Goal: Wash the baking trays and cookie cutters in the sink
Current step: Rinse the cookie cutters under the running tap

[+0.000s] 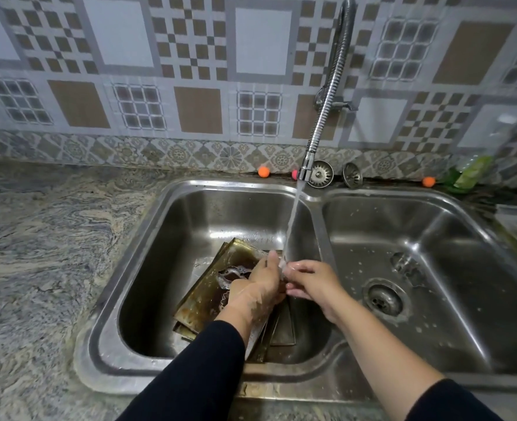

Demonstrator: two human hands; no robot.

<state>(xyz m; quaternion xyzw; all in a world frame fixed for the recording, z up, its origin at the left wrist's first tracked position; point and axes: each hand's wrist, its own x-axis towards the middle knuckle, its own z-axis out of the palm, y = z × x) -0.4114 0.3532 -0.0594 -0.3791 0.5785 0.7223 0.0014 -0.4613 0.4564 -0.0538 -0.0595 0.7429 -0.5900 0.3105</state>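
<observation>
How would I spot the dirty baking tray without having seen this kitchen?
Find the steel double sink and look into its left basin. The baking tray leans there under the hands, atop other trays: a flat rectangle, stained brown, wet where the tap water lands.

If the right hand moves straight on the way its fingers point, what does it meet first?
Probably the left hand: the right hand points leftward at it, almost touching under the running water stream; whether something small sits between them is unclear.
</observation>
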